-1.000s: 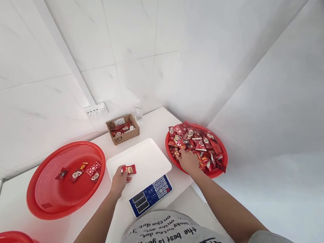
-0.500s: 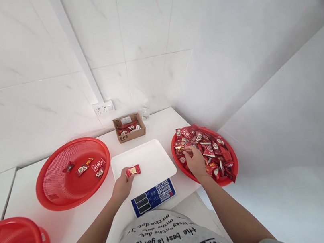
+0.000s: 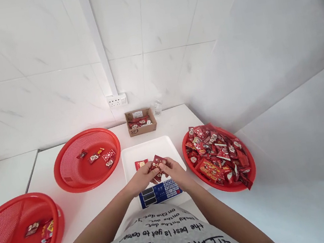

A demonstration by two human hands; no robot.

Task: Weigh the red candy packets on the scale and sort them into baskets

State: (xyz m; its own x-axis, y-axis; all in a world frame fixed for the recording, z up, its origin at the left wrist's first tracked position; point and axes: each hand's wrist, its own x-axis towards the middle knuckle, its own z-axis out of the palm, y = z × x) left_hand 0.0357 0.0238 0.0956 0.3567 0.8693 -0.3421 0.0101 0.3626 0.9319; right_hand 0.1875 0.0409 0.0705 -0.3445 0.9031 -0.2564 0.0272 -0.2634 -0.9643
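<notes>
Over the front of the white weighing tray (image 3: 166, 147), my left hand (image 3: 140, 178) and my right hand (image 3: 176, 172) meet. Both are closed on a dark red snack packet (image 3: 158, 162) with small gold and white prints, pinched between thumbs and fingers. How many packets are in the grip I cannot tell, since the fingers cover the lower part. A brighter red packet (image 3: 140, 164) with a gold figure lies on the tray just beyond my left hand. Below the tray shows the scale's blue keypad panel (image 3: 160, 193).
A red basket (image 3: 190, 166) heaped with red packets stands at the right. Two more red baskets, one left of the tray (image 3: 68, 186) and one at lower left (image 3: 51, 207), hold several packets each. Behind the tray are a cardboard box (image 3: 143, 130) of packets and a clear plastic container (image 3: 157, 107).
My right hand has left the right basket with a packet and come over the tray to my left hand. The gold-figure packet now lies on the tray, out of my left hand.
</notes>
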